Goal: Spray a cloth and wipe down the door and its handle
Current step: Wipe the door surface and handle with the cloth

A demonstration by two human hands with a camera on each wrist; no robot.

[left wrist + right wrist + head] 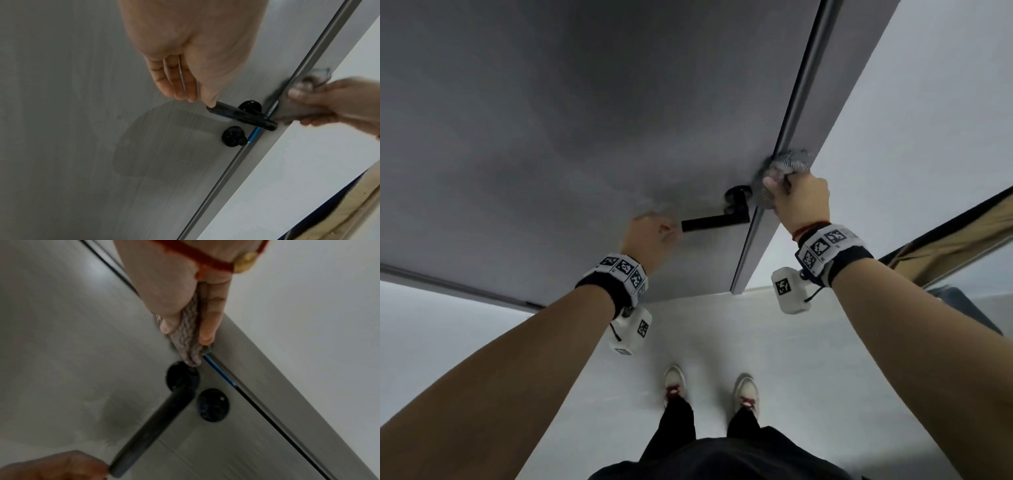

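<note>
The grey door point(551, 120) fills the view ahead, and its black lever handle point(715, 222) points left. My right hand point(799, 202) grips a bunched grey cloth point(789, 162) and presses it on the door's edge just above the handle's round base. In the right wrist view the cloth point(191, 352) hangs between thumb and fingers, its end touching the base plate. My left hand point(191, 91) has straight fingers, and its thumb tip touches the free end of the handle point(240, 116). A darker damp patch point(164, 142) shows on the door below the handle.
A round black lock knob point(233, 136) sits under the lever. The grey frame strip point(804, 78) runs along the door's right edge, with a white wall point(911, 137) beyond it. A wood-edged panel point(945, 240) leans at the far right. My shoes point(674, 380) stand on the pale floor.
</note>
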